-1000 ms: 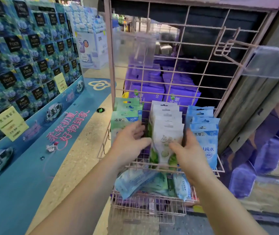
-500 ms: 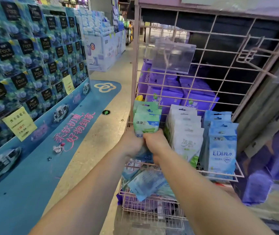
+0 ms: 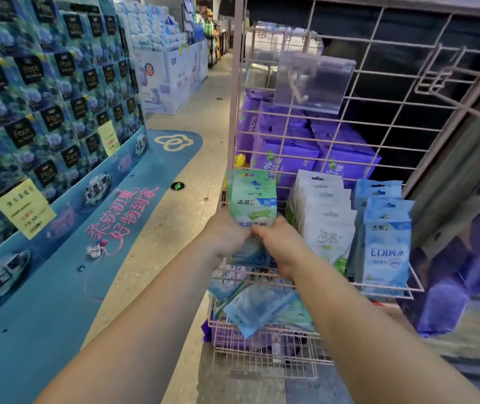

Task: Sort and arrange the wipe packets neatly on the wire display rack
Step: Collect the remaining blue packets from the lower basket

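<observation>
Shop aisle, speckled beige floor [image 3: 174,217] with a blue floor graphic [image 3: 66,287] carrying pink lettering. Wall of blue tissue packs [image 3: 43,91] on the left with yellow price tags. Pink wire display rack [image 3: 233,97] on the right, clear tag holder [image 3: 313,81] clipped to its grid, purple bulk packs [image 3: 291,153] stacked behind the mesh.

Three rows of wipe packets stand upright on the rack's upper tier: green packets [image 3: 251,199] at the left, white packets [image 3: 324,220] in the middle, blue packets [image 3: 386,243] at the right, front one printed "EDI".

Both hands are on the green row. Left hand [image 3: 228,234] wraps the lower left side of the front green packets, fingers curled behind them and hidden. Right hand [image 3: 281,243] grips the lower right side, fingers curled round the pack edge, knuckles toward the camera. The hands nearly touch at the packet front. Green row leans slightly left, just beside the rack's left upright and apart from the white row.

Lower basket [image 3: 262,345] below holds loose packets [image 3: 257,307] lying jumbled, pale blue and green, tilted at mixed angles, one blue packet on top. More purple packs show through the basket floor.
</observation>
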Action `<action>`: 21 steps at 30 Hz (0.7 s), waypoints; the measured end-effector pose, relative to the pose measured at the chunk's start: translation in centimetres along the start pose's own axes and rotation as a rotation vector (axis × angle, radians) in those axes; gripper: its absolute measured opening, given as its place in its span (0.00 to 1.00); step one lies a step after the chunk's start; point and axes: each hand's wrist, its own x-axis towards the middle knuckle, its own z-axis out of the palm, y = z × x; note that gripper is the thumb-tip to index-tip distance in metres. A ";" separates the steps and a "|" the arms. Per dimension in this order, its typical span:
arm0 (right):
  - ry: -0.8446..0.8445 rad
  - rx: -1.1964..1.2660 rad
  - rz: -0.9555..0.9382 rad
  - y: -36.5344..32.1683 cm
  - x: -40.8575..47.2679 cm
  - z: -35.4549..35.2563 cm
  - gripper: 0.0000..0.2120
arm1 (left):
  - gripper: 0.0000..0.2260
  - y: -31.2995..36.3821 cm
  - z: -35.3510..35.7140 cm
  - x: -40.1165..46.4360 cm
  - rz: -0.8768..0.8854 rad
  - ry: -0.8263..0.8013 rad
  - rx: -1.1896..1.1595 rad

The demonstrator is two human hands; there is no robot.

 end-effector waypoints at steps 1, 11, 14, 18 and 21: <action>0.010 0.002 -0.011 -0.1 -0.3 -0.1 0.23 | 0.07 0.1 -0.4 -0.2 -0.013 0.038 -0.026; -0.186 -0.040 0.120 8.4 -10.9 -1.0 0.06 | 0.05 -6.3 -4.7 -6.4 -0.117 0.318 -0.594; -0.126 -0.078 0.303 12.3 -8.7 -0.6 0.06 | 0.06 -11.4 -3.3 -5.4 -0.324 0.386 -0.592; 0.154 -0.009 0.367 14.5 -4.6 -0.3 0.11 | 0.06 -15.3 0.9 -4.3 -0.347 0.178 -0.264; 0.224 0.119 0.429 15.9 -2.2 0.3 0.16 | 0.20 -15.5 4.6 -3.8 0.001 -0.052 0.207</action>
